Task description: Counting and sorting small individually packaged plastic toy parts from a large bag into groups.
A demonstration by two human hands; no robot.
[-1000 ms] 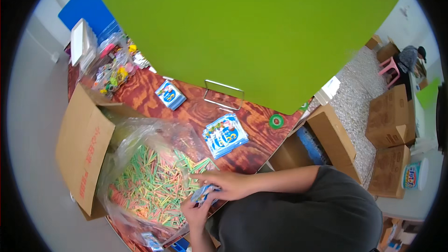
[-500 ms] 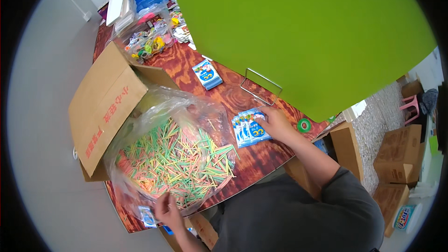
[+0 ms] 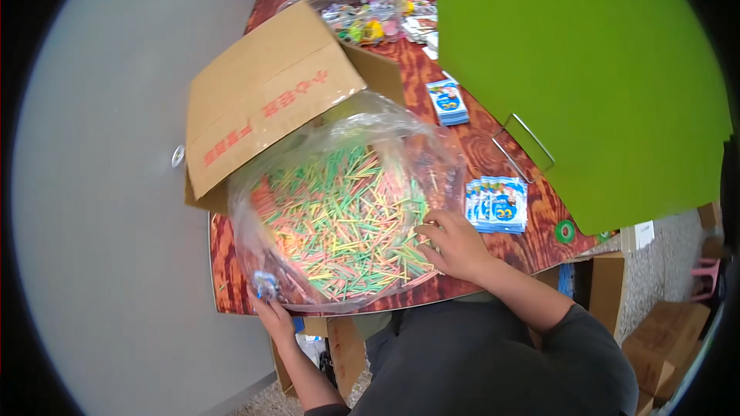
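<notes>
My left hand is at the table's near left edge, its fingers closed on a small blue-and-white packet beside the clear plastic bag; the packet is blurred. My right hand reaches over the right side of the bag, fingers apart and slightly bent at the edge of a heap of thin pink, green and yellow sticks. No stick shows clearly in it. The sticks lie in the open clear plastic bag, which spills from a tipped cardboard box. Right of that hand is a fanned stack of blue-and-white packets.
Another packet stack lies farther back. A large green board covers the right side, with a metal wire stand at its edge. A green tape roll sits near the right edge. Bins of small colourful items stand behind.
My right hand has left the fanned packets and moved left to the sticks. My left hand has moved from the bag's near edge to the small packet. The view has shifted.
</notes>
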